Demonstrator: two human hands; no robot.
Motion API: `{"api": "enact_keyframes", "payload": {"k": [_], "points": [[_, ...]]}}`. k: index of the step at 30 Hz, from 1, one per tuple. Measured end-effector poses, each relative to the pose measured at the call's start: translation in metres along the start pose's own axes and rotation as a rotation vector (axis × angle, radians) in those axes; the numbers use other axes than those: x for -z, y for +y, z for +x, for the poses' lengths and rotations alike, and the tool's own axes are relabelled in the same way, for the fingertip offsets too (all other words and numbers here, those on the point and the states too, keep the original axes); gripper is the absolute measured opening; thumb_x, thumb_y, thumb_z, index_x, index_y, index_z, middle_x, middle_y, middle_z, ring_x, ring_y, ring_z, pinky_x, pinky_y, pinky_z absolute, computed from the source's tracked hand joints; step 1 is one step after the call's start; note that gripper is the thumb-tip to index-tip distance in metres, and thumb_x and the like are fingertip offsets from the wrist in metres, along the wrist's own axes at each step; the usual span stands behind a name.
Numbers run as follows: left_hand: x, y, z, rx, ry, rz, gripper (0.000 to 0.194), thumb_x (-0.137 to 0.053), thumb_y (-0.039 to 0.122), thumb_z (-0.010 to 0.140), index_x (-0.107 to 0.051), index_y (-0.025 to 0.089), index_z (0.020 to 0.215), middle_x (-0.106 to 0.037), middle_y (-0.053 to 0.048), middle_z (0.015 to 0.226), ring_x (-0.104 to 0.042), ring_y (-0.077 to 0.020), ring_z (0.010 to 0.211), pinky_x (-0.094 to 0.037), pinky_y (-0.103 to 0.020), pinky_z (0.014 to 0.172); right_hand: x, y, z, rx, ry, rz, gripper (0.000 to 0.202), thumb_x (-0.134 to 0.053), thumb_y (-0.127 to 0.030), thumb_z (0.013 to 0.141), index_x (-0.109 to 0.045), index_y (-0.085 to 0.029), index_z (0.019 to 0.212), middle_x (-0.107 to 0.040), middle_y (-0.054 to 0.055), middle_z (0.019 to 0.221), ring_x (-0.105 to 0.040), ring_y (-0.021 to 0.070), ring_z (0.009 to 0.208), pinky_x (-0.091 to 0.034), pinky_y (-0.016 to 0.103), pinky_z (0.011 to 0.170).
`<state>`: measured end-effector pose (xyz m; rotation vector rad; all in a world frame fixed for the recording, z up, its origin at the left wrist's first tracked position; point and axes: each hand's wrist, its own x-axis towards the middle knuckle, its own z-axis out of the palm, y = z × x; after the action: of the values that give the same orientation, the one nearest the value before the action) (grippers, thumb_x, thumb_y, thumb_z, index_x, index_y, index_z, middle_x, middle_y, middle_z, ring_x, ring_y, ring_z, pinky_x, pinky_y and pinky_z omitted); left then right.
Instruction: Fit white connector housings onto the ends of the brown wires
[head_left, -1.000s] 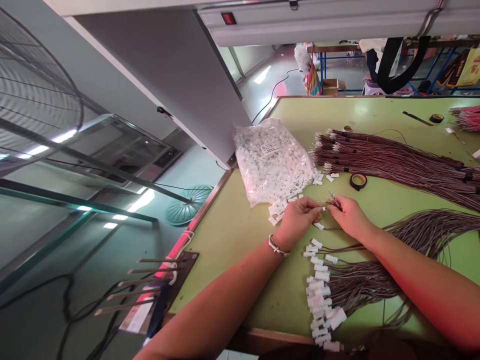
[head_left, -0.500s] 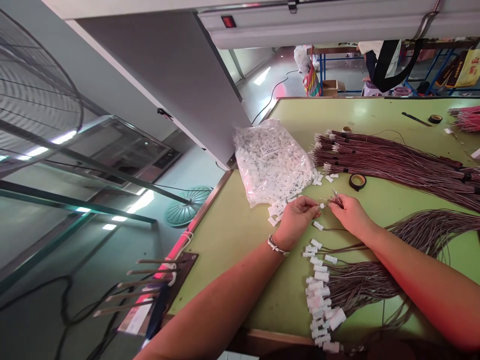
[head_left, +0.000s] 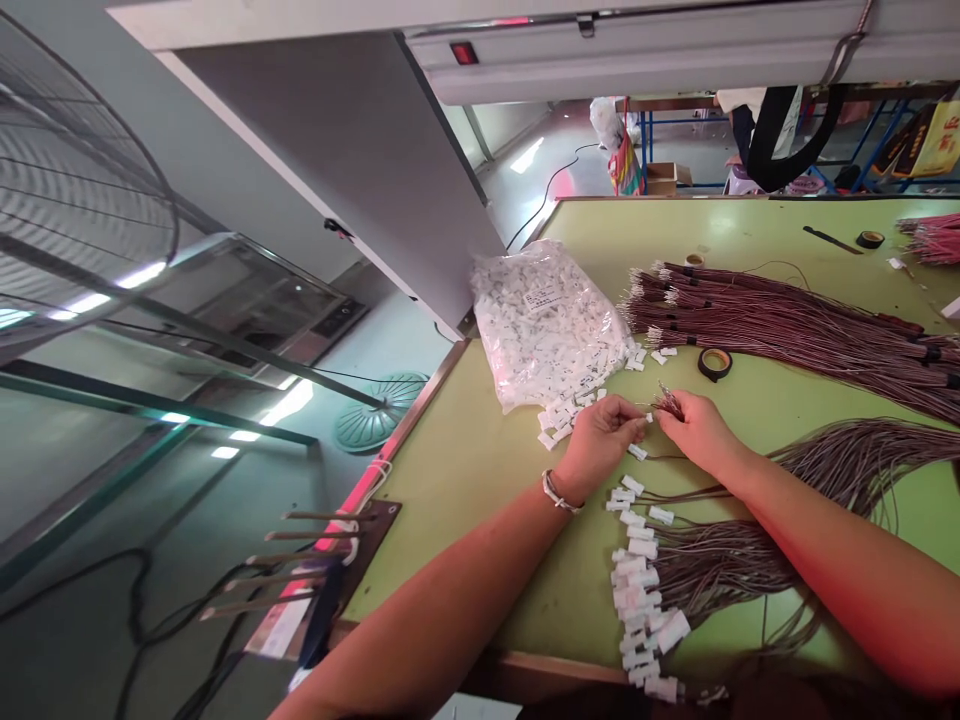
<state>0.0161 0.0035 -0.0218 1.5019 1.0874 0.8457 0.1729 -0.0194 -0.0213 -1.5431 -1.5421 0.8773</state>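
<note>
My left hand (head_left: 600, 440) is closed in a pinch, with a small white plastic connector (head_left: 649, 418) at its fingertips. Closed around a small bunch of brown wires (head_left: 667, 402), my right hand (head_left: 705, 438) holds their bare metal ends toward the left hand. The fingertips of both hands almost meet over the green table (head_left: 465, 500). Beneath them lies a wire with a white connector (head_left: 637, 452) on its end. Nearer to me, many brown wires (head_left: 720, 565) lie with white connectors (head_left: 637, 600) stacked at their left ends.
A clear bag of white connectors (head_left: 551, 320) lies left of centre, with loose ones spilled beside it. Taped bundles of brown wire (head_left: 780, 310) stretch to the right, near a roll of black tape (head_left: 715, 364). A rack with rods (head_left: 367, 545) sits on the left table edge.
My left hand has shifted slightly right and down, bringing the white connector closer to the wire ends in my right hand. The camera view has shifted a little.
</note>
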Motion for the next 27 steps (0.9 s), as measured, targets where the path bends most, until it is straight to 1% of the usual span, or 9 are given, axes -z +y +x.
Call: {"api": "enact_keyframes", "payload": {"k": [3, 7, 8, 10, 13, 14, 16, 21, 27], "points": [[0.001, 0.005, -0.007, -0.095, -0.096, 0.171, 0.005, -0.06, 0.018, 0.071, -0.061, 0.016, 0.067, -0.06, -0.001, 0.06, -0.054, -0.0108, 0.054, -0.045, -0.022, 0.053, 0.005, 0.002, 0.002, -0.02, 0.067, 0.117, 0.022, -0.053, -0.038, 0.075, -0.052, -0.018, 0.067, -0.05, -0.002, 0.056, -0.043, 0.0111, 0.052, -0.036, 0.025, 0.053], [0.005, 0.024, -0.023, -0.35, -0.661, 0.324, 0.008, -0.061, 0.018, 0.072, -0.069, 0.019, 0.069, -0.066, -0.004, 0.069, -0.058, -0.0127, 0.063, -0.047, -0.023, 0.063, 0.008, 0.002, 0.002, -0.164, 0.108, 0.245, 0.03, -0.058, -0.046, 0.072, -0.054, -0.017, 0.067, -0.054, 0.0, 0.057, -0.044, 0.0101, 0.047, -0.035, 0.023, 0.044], [0.008, 0.028, -0.025, -0.391, -0.731, 0.337, 0.01, -0.061, 0.019, 0.073, -0.07, 0.02, 0.072, -0.067, -0.004, 0.071, -0.059, -0.0135, 0.066, -0.048, -0.023, 0.066, 0.008, 0.001, 0.002, -0.199, 0.093, 0.269, 0.032, -0.059, -0.048, 0.072, -0.055, -0.017, 0.066, -0.054, 0.0, 0.057, -0.042, 0.0093, 0.045, -0.033, 0.023, 0.041], [0.017, 0.032, -0.022, -0.414, -0.661, 0.377, 0.012, -0.06, 0.024, 0.076, -0.071, 0.022, 0.075, -0.067, -0.005, 0.074, -0.06, -0.0155, 0.07, -0.048, -0.025, 0.07, 0.006, 0.001, 0.002, -0.236, 0.08, 0.312, 0.033, -0.059, -0.049, 0.07, -0.056, -0.016, 0.069, -0.054, 0.0, 0.056, -0.038, 0.0079, 0.042, -0.028, 0.022, 0.038], [0.031, 0.025, -0.004, -0.287, -0.032, 0.536, 0.022, -0.053, 0.031, 0.081, -0.068, 0.02, 0.07, -0.062, -0.006, 0.066, -0.056, -0.0169, 0.065, -0.046, -0.029, 0.065, 0.003, -0.001, 0.001, -0.197, 0.079, 0.332, 0.031, -0.06, -0.045, 0.07, -0.059, -0.016, 0.078, -0.055, -0.001, 0.058, -0.036, 0.0072, 0.042, -0.027, 0.022, 0.039], [0.033, 0.021, 0.003, -0.243, 0.085, 0.65, 0.022, -0.052, 0.031, 0.082, -0.067, 0.019, 0.071, -0.061, -0.006, 0.067, -0.055, -0.0176, 0.066, -0.045, -0.029, 0.066, 0.003, -0.002, 0.001, -0.183, 0.071, 0.324, 0.029, -0.06, -0.044, 0.07, -0.059, -0.016, 0.079, -0.055, -0.001, 0.058, -0.037, 0.0073, 0.043, -0.028, 0.022, 0.041], [0.032, 0.015, 0.014, -0.18, 0.113, 0.848, 0.021, -0.053, 0.033, 0.081, -0.067, 0.018, 0.076, -0.06, -0.007, 0.071, -0.055, -0.0191, 0.068, -0.043, -0.03, 0.066, 0.002, -0.003, 0.001, -0.168, 0.061, 0.293, 0.025, -0.059, -0.041, 0.07, -0.058, -0.016, 0.074, -0.055, -0.002, 0.057, -0.038, 0.0079, 0.044, -0.031, 0.023, 0.044], [0.015, 0.011, 0.016, -0.121, -0.065, 1.185, 0.019, -0.046, 0.016, 0.082, -0.065, 0.014, 0.077, -0.058, -0.012, 0.077, -0.057, -0.0221, 0.069, -0.041, -0.031, 0.062, 0.002, -0.004, 0.001, -0.123, 0.101, 0.231, 0.021, -0.058, -0.037, 0.069, -0.055, -0.017, 0.066, -0.049, -0.003, 0.056, -0.042, 0.0108, 0.053, -0.035, 0.024, 0.052], [0.016, 0.005, 0.01, -0.254, 0.053, 1.102, 0.026, -0.043, 0.01, 0.08, -0.066, 0.019, 0.088, -0.059, -0.011, 0.088, -0.055, -0.0236, 0.088, -0.045, -0.032, 0.07, 0.002, -0.003, 0.002, -0.09, 0.127, 0.199, 0.019, -0.056, -0.035, 0.069, -0.053, -0.017, 0.062, -0.045, -0.003, 0.056, -0.039, 0.0104, 0.055, -0.033, 0.023, 0.053]]}}
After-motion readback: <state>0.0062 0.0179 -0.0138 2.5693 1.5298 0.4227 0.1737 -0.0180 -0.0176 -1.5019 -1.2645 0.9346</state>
